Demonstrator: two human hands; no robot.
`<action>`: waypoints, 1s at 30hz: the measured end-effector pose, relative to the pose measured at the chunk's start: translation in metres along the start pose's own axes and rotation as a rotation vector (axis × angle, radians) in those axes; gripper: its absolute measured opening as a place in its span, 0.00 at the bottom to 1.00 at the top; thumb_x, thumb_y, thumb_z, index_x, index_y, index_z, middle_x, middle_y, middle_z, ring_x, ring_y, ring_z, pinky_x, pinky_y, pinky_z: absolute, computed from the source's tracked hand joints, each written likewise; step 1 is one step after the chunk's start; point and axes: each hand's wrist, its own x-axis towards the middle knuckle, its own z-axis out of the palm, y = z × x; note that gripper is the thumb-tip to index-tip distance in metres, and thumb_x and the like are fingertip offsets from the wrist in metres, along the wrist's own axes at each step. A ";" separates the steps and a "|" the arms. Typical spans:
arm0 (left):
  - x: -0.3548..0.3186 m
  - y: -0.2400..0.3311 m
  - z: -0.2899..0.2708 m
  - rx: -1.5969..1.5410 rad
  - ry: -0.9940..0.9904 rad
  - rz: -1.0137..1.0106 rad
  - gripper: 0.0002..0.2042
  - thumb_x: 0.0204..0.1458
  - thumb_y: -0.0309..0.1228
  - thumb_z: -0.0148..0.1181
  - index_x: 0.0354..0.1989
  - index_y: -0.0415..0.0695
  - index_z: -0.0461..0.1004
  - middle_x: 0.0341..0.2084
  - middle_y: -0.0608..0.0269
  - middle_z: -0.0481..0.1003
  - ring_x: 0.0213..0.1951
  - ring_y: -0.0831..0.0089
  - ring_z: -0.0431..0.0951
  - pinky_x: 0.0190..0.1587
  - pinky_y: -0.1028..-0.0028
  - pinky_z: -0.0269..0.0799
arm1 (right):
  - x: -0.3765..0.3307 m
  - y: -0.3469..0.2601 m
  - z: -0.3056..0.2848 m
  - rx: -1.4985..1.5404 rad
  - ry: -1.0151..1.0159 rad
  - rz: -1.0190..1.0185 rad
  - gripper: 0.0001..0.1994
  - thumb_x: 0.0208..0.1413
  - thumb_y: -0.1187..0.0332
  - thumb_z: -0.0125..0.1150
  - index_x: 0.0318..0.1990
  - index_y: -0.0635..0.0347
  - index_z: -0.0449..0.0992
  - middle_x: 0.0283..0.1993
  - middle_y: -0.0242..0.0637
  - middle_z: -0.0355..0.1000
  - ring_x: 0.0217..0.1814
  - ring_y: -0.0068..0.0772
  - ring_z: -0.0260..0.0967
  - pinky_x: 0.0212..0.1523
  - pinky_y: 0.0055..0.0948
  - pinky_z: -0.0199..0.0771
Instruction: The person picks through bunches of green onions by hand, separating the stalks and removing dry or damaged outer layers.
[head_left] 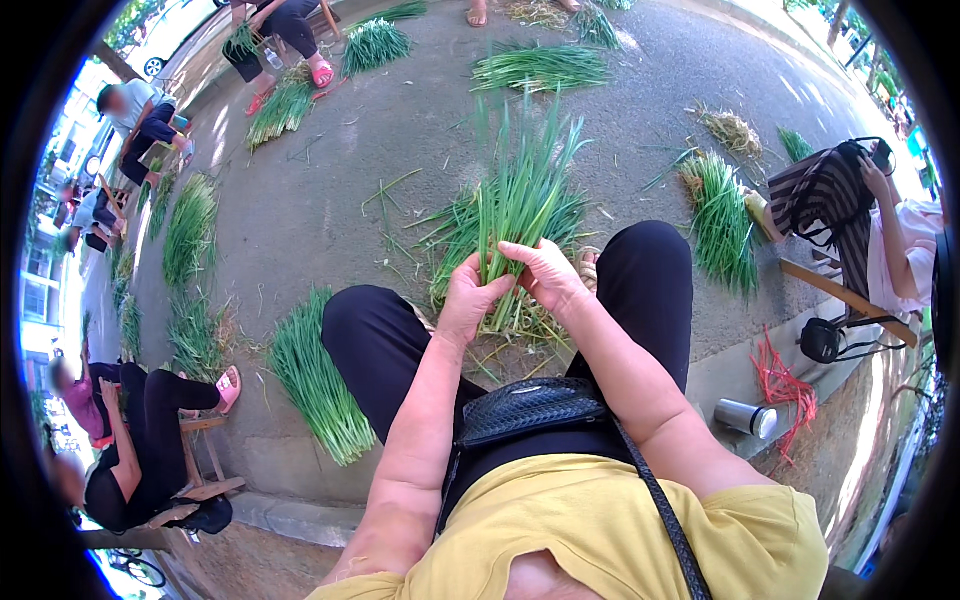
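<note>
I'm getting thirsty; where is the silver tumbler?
In the head view, the silver tumbler lies on its side at the lower right, beside the tangled red strands.

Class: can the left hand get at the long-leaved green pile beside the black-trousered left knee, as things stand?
Probably not yet: the left hand holds a green leafy bunch, and the left knee stands between that hand and the pile.

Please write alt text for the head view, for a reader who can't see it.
The wearer's left hand and right hand hold a bunch of long green leaves over a loose pile on the pavement. More green bundles lie around, and other people sit nearby.
</note>
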 end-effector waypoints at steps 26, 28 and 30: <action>0.005 -0.015 0.008 0.222 0.282 0.322 0.09 0.57 0.26 0.49 0.44 0.37 0.70 0.26 0.72 0.72 0.26 0.87 0.67 0.30 0.84 0.64 | 0.005 0.006 -0.001 0.050 -0.005 -0.107 0.12 0.48 0.72 0.63 0.40 0.61 0.69 0.35 0.33 0.70 0.37 0.28 0.69 0.37 0.30 0.72; 0.004 -0.016 0.011 0.249 0.291 0.355 0.09 0.56 0.26 0.49 0.43 0.38 0.70 0.25 0.72 0.72 0.25 0.88 0.66 0.27 0.85 0.62 | 0.005 0.007 -0.001 0.054 0.004 -0.116 0.12 0.48 0.72 0.62 0.40 0.60 0.68 0.35 0.32 0.69 0.37 0.28 0.69 0.36 0.30 0.73; 0.004 -0.014 0.014 0.251 0.301 0.379 0.08 0.56 0.25 0.50 0.43 0.38 0.70 0.23 0.72 0.72 0.23 0.88 0.65 0.26 0.85 0.60 | 0.002 0.008 0.000 0.041 0.031 -0.130 0.13 0.48 0.71 0.62 0.40 0.60 0.68 0.35 0.32 0.69 0.37 0.27 0.68 0.35 0.30 0.73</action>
